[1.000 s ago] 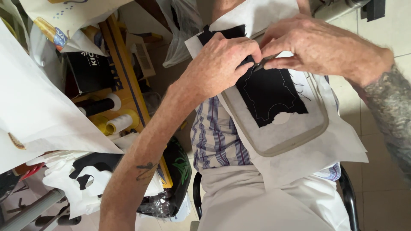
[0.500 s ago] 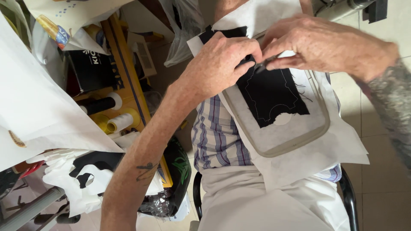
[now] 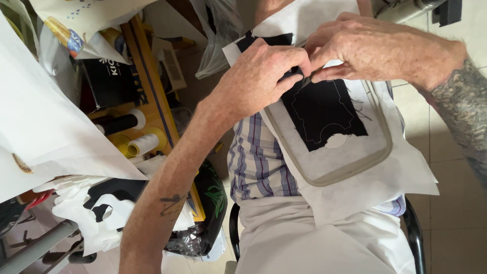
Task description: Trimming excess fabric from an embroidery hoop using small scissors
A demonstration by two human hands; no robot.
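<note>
Left hand [image 3: 258,76] curled shut, pressed the black fabric [image 3: 324,114] in the hoop [image 3: 350,175]. Right hand [image 3: 375,48] at 1 o'clock pinched a small dark tool [image 3: 306,81] narrowly.

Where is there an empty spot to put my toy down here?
Bare white backing lies right of the hoop, and pale lap cloth below it. Around both hands, left hand and right hand, and the thread spools, it's crowded.

You have two thread spools at the left, one black [image 3: 120,123] and one white [image 3: 145,144], one hoop [image 3: 350,167] in the centre, and one black fabric patch [image 3: 324,114] inside it.
</note>
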